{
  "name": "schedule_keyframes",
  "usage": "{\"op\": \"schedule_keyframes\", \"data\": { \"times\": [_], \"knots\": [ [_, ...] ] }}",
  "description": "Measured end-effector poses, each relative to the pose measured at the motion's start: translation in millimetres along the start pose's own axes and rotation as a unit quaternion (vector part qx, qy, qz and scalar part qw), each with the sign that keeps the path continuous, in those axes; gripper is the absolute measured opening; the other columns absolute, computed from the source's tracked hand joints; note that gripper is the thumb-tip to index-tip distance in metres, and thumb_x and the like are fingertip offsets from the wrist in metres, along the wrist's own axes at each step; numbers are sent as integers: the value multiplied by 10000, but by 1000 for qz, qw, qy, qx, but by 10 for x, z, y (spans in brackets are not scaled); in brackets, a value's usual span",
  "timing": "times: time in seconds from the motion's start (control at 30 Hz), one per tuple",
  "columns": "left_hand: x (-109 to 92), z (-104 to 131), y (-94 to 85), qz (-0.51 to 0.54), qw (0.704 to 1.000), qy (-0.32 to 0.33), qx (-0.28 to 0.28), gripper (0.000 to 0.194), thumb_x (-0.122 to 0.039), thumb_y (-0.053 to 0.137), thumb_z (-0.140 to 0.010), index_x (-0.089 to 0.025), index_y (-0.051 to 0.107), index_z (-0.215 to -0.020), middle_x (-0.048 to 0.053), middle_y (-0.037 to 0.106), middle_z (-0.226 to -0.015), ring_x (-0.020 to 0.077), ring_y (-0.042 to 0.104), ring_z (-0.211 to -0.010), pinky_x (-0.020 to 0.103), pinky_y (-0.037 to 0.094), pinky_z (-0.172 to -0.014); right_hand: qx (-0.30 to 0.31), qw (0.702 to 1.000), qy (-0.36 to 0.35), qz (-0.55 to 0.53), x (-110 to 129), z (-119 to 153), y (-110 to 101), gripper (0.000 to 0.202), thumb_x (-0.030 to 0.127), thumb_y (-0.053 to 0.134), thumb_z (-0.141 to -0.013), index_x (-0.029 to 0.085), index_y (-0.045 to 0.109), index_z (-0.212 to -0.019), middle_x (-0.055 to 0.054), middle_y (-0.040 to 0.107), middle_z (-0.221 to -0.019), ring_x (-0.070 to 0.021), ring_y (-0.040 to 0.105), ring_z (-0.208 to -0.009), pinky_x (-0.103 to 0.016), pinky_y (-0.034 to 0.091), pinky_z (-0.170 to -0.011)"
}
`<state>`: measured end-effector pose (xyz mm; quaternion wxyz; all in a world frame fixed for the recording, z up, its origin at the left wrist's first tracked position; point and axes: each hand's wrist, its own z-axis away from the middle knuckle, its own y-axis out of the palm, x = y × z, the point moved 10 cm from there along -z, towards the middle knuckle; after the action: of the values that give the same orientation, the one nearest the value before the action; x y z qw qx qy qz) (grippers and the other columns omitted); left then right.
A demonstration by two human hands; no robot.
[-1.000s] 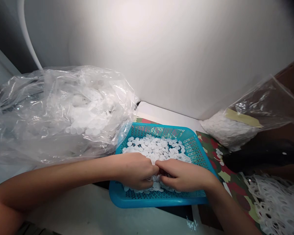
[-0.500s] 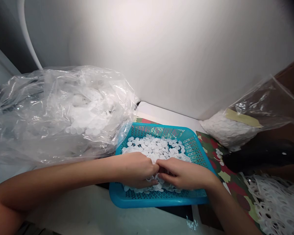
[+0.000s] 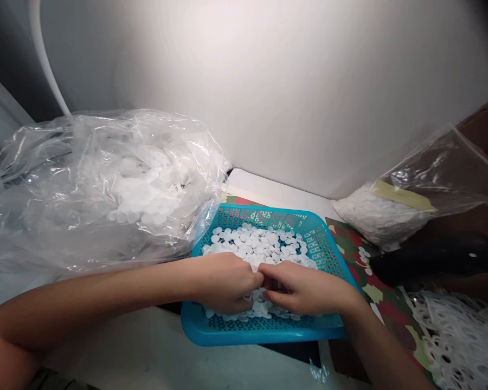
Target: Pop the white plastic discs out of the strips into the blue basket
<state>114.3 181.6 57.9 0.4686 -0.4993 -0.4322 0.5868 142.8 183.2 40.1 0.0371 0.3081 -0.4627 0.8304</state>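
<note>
A blue plastic basket with slotted walls holds a layer of small round white discs. Over the discs, my left hand is closed, its thumb and fingertips pinched at the basket's middle. My right hand meets it there from the right, with thumb and index finger drawn together. The fingertips of both hands touch or nearly touch. Whatever they pinch is too small and hidden to make out.
A clear plastic bag of white pieces lies at left. At right are another bag of white pieces, a black object, a pile of white ring-like pieces and a patterned sheet. A white wall stands behind.
The fingers of my left hand have curled in slightly over the discs. My right hand has barely shifted, and the basket has stayed in place.
</note>
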Motion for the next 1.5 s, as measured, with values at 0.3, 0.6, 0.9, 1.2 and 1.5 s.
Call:
{"op": "schedule_keyframes", "data": {
  "times": [0.3,0.6,0.9,1.2,1.5],
  "knots": [
    [14,-12,4,-2,1000,-3,-19,225,-344,435,-833,-171,564,-767,18,610,-583,152,512,-427,266,208,-372,-1,1000,-9,-7,2,5,16,36,179,422,-803,190,456,-803,17,551,-711,-100,467,-607,-200,311,-520],
    [8,-16,-5,7,1000,-5,-14,257,-370,435,-831,-162,579,-786,29,602,-577,142,505,-424,261,205,-373,2,1000,-2,-7,-23,14,26,46,158,448,-747,193,449,-777,29,527,-685,-97,444,-582,-193,300,-492],
    [20,-25,25,-18,1000,-9,-11,159,-252,449,-777,-163,569,-720,26,597,-558,138,468,-387,270,184,-356,15,1000,-19,-11,29,29,10,127,115,454,-711,189,455,-814,15,540,-728,-109,453,-619,-204,311,-523],
    [8,-12,11,4,1000,-6,-12,274,-332,387,-851,-163,584,-764,34,607,-575,136,484,-408,264,203,-377,7,1000,0,-11,-4,24,18,51,229,484,-776,192,464,-805,20,537,-696,-108,460,-600,-204,305,-506],
    [-3,-23,14,-13,1000,7,-10,199,-267,420,-835,-173,585,-775,20,601,-568,132,480,-405,268,193,-372,10,1000,-16,-3,16,16,37,82,161,450,-764,187,472,-839,0,573,-762,-119,480,-645,-212,329,-546]
  ]
}}
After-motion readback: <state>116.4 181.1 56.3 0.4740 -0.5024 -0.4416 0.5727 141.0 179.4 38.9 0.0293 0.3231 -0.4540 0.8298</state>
